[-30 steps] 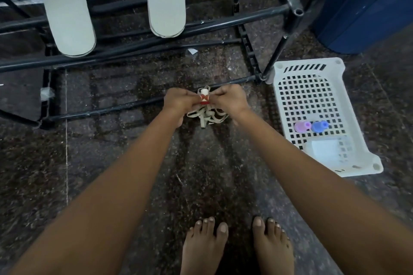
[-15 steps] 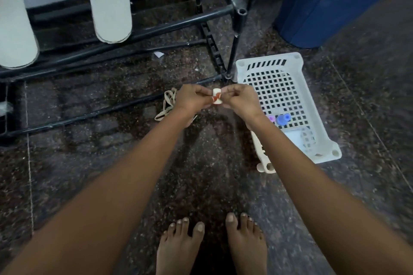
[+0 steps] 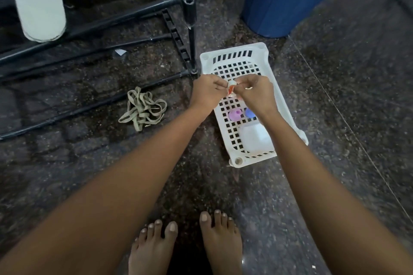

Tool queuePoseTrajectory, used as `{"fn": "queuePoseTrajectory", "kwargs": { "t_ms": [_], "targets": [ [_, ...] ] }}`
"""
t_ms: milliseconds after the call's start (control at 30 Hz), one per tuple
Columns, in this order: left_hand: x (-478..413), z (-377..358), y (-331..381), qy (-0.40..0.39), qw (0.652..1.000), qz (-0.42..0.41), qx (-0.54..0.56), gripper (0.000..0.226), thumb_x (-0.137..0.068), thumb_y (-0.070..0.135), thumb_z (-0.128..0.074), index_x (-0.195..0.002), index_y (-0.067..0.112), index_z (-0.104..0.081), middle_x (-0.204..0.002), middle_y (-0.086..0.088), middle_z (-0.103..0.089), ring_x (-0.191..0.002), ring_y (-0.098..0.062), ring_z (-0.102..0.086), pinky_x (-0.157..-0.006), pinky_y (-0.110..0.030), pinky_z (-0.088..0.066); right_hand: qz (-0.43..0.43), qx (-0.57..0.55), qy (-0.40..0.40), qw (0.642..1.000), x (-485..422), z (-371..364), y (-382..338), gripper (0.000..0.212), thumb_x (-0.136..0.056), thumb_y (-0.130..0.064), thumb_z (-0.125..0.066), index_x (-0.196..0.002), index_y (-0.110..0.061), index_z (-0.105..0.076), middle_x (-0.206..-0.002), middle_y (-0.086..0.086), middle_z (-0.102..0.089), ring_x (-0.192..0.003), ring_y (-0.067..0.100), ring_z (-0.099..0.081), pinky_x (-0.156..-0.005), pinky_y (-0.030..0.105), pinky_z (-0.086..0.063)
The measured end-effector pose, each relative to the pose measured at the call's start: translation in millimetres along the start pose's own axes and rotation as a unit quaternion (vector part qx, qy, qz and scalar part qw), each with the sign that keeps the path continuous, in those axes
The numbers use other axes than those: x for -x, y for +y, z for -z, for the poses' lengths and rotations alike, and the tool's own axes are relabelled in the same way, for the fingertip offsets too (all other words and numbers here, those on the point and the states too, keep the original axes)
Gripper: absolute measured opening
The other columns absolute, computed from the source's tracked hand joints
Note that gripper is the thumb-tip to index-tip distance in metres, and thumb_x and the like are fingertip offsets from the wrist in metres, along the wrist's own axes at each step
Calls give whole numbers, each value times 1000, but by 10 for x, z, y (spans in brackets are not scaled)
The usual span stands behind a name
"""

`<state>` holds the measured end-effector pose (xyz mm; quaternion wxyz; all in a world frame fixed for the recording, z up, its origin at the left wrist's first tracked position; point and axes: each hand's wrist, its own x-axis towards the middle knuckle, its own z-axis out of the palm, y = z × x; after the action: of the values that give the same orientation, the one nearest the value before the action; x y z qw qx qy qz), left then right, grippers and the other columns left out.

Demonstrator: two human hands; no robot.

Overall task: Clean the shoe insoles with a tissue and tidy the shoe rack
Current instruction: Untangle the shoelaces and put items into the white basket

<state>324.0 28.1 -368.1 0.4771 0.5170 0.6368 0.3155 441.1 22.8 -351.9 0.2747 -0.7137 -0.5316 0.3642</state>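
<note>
Both hands are out over the white plastic basket right now. The left hand and right hand meet fingertip to fingertip, each pinching one side of a small white-and-red piece. It's too small to say what it is, and any print on it can't be read.

The basket is a hard, rectangular moulded crate with a square-grid floor and slotted ends, and it sits flat on the floor just right of the rack's corner post. Inside it, under the right wrist, are a rounded pink cap and a blue one side by side. Nearer the person lies a frosted, translucent box with soft corners.

Over to the left is a loose tangle of flat, beige laces, lying on the floor beside the rack's lowest bar.

The shoe rack is black tubing, matte and round-barred. A pale insole, smooth with a rounded end, leans across its bars at the top left. A small scrap of white paper lies beneath the rack.

A deep blue plastic bin stands behind the basket. The floor is dark, speckled polished stone with thin joint lines. Bare feet stand at the bottom edge.
</note>
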Motion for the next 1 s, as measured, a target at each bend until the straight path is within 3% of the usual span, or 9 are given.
{"fn": "queuePoseTrajectory", "kwargs": {
  "t_ms": [133,233,333,500,600,733,933,1000],
  "targets": [
    [-35,-221,95,-14,1000,-18,-2,17,-78,-6,-67,-95,-5,-69,-89,-14,-67,-77,-15,-59,-77,-26,-52,-17,6,22,1000,-17,178,111,21,-81,-13,-66,-101,-6,-64,-85,3,-62,-81,17,-61,-76,30,-49],
    [-77,-388,165,-42,997,-53,-36,14,-79,-7,-65,-91,-5,-70,-81,-8,-62,-72,-15,-57,-71,-25,-50,-27,18,43,999,-28,327,215,24,-81,-15,-67,-103,-7,-64,-88,2,-62,-82,15,-60,-76,24,-49],
    [-107,-575,203,-64,991,-76,-84,12,-80,-8,-61,-86,-4,-71,-79,-7,-63,-73,-16,-56,-72,-28,-49,-40,30,61,997,-21,444,348,24,-80,-15,-68,-103,-7,-64,-88,1,-63,-80,12,-58,-63,11,-44],
    [-118,-740,217,-106,982,-92,-126,15,-82,-10,-57,-90,-5,-69,-92,-20,-68,-82,-25,-61,-76,-35,-52,-61,25,59,996,9,542,500,24,-79,-11,-69,-101,-4,-64,-86,5,-64,-79,14,-60,-72,21,-49],
    [-113,-772,221,-130,976,-86,-153,21,-85,-7,-52,-97,0,-67,-96,-16,-68,-90,-28,-64,-77,-33,-52,-72,22,50,996,17,557,568,22,-78,-8,-70,-99,-4,-64,-88,7,-65,-79,14,-60,-69,17,-49],
    [-130,-814,184,-150,965,-81,-198,22,-87,0,-51,-98,10,-66,-93,-13,-69,-84,-27,-66,-75,-37,-54,-72,42,36,996,42,569,612,18,-79,-7,-68,-96,-4,-65,-81,2,-63,-74,10,-58,-59,4,-43],
    [-138,-855,203,-160,960,-89,-210,20,-88,0,-51,-97,10,-66,-92,-12,-69,-83,-25,-66,-77,-42,-54,-75,64,30,995,54,608,627,19,-79,0,-66,-98,-3,-64,-83,2,-61,-74,9,-55,-60,4,-40],
    [-126,-855,205,-163,960,-92,-210,20,-88,-2,-51,-96,9,-66,-92,-11,-69,-84,-25,-67,-79,-41,-54,-73,69,24,995,56,612,626,22,-78,2,-66,-99,-2,-63,-85,4,-61,-75,11,-56,-66,10,-44]
  ]
}}
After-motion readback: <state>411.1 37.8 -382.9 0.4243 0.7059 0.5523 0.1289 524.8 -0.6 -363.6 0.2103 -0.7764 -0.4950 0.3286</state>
